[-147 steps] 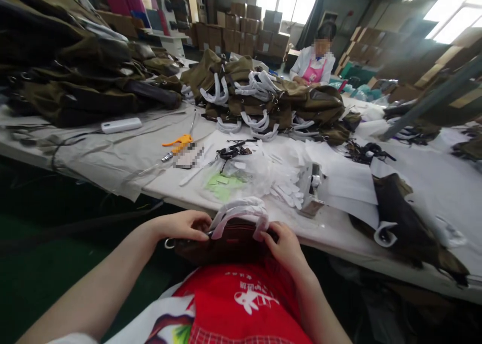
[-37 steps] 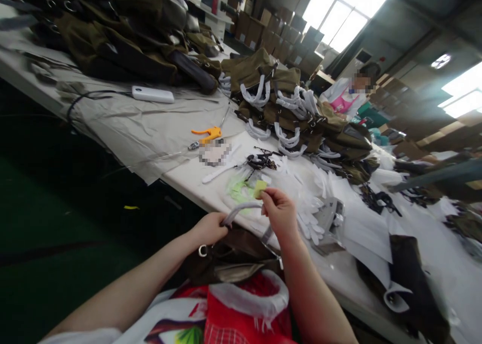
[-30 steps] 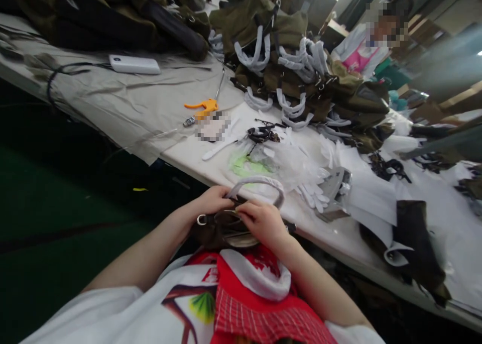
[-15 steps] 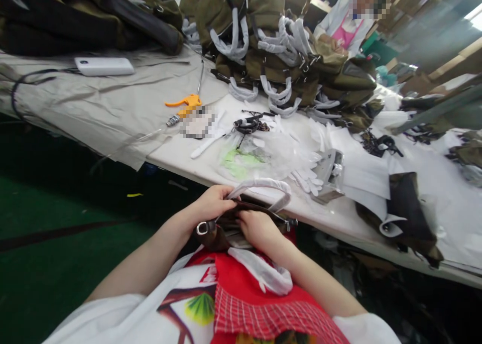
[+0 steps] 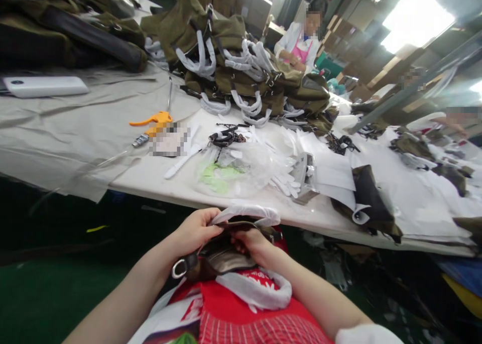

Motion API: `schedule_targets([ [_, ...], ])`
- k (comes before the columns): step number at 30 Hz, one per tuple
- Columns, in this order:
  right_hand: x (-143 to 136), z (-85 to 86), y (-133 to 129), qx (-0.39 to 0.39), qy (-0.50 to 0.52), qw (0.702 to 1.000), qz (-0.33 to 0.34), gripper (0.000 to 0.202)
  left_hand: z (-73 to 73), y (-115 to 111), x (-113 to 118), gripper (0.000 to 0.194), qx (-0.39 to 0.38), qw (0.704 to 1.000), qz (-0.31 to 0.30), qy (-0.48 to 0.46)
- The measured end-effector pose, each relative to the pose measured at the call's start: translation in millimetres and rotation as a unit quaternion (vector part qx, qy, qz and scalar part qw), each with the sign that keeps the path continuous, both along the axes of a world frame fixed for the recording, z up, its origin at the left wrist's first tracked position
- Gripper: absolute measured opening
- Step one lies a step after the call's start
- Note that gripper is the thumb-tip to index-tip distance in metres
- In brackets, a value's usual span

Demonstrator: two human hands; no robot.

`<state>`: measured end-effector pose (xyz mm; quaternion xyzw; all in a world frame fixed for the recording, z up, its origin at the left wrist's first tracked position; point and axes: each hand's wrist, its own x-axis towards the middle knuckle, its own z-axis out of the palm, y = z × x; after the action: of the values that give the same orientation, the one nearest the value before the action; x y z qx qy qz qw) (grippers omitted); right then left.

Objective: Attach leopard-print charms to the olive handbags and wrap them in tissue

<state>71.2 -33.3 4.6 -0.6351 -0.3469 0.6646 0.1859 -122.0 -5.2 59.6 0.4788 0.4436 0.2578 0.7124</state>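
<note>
A dark olive bag (image 5: 226,256) with two handles wrapped in pale material is held at my lap, its mouth open upward. My left hand (image 5: 199,228) grips the bag's far rim at its left, beside the base of the far wrapped handle (image 5: 244,212). My right hand (image 5: 253,244) reaches into the opening, fingers curled at the inner far side; its fingertips are partly hidden, and what they hold cannot be made out. The near wrapped handle (image 5: 256,291) droops over my red apron (image 5: 233,314). A metal ring (image 5: 179,268) hangs at the bag's left end.
Along the table (image 5: 131,176) lie an orange air gun (image 5: 158,123), a white power bank (image 5: 47,86), a white-handled tool (image 5: 183,161), plastic bags (image 5: 248,168) and a metal dispenser (image 5: 304,176). Olive bags (image 5: 241,90) are piled behind. A person (image 5: 301,42) stands beyond them.
The view has tilted up and turned right, so the table things appear further left. The bag's mouth looks wider and shows more lining. Both hands stay at the bag.
</note>
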Motion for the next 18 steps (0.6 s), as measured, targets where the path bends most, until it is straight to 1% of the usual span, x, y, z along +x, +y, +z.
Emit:
schedule_targets([
  [3, -6.2, 1.4, 1.8, -0.004, -0.035, 0.999, 0.036, 0.022, -1.6, -3.7, -2.6, 0.023, -0.012, 1.0, 0.007, -0.007],
  [5, -7.3, 3.6, 1.4, 0.004, -0.051, 0.997, 0.058, 0.022, -2.2, -5.3, -5.0, 0.025, -0.017, 1.0, 0.009, -0.014],
  [6, -7.4, 5.6, 0.7, 0.017, -0.062, 0.995, 0.071, 0.02, -2.2, -5.9, -6.1, 0.025, -0.017, 1.0, 0.009, -0.019],
  [7, -7.8, 8.6, -0.2, 0.049, -0.086, 0.99, 0.096, 0.017, -2.1, -6.5, -7.0, 0.025, -0.016, 1.0, 0.007, -0.024],
  [8, -8.8, 12.4, -1.2, 0.101, -0.124, 0.978, 0.134, 0.015, -1.9, -7.0, -7.5, 0.024, -0.012, 1.0, 0.004, -0.028],
  [9, -10.7, 17.0, -2.3, 0.165, -0.172, 0.953, 0.187, 0.016, -1.8, -7.5, -7.6, 0.023, -0.008, 1.0, 0.0, -0.03],
  [10, -13.9, 22.0, -3.3, 0.229, -0.217, 0.916, 0.249, 0.017, -1.8, -7.8, -7.1, 0.023, -0.003, 1.0, -0.004, -0.031],
  [11, -18.4, 27.1, -4.0, 0.282, -0.251, 0.872, 0.312, 0.019, -2.1, -7.9, -6.2, 0.022, 0.0, 1.0, -0.008, -0.029],
  [12, -24.0, 31.7, -4.3, 0.316, -0.265, 0.834, 0.366, 0.021, -2.6, -7.6, -5.0, 0.022, 0.004, 1.0, -0.012, -0.024],
  [13, -30.4, 35.6, -4.1, 0.327, -0.258, 0.814, 0.406, 0.022, -3.4, -6.8, -3.9, 0.022, 0.01, 1.0, -0.012, -0.015],
  [14, -37.0, 38.3, -3.5, 0.33, -0.238, 0.805, 0.432, 0.022, -4.1, -5.7, -3.2, 0.022, 0.019, 1.0, -0.007, -0.003],
  [15, -43.4, 39.8, -2.5, 0.33, -0.215, 0.805, 0.444, 0.022, -4.5, -4.4, -3.5, 0.022, 0.032, 0.999, 0.0, 0.013],
  [17, -54.0, 39.9, -0.1, 0.328, -0.179, 0.815, 0.443, 0.021, -2.1, -2.9, -8.3, 0.022, 0.07, 0.995, 0.01, 0.07],
  [18, -57.7, 39.1, 1.2, 0.329, -0.164, 0.82, 0.438, 0.02, 1.8, -3.7, -12.9, 0.025, 0.097, 0.988, 0.014, 0.119],
])
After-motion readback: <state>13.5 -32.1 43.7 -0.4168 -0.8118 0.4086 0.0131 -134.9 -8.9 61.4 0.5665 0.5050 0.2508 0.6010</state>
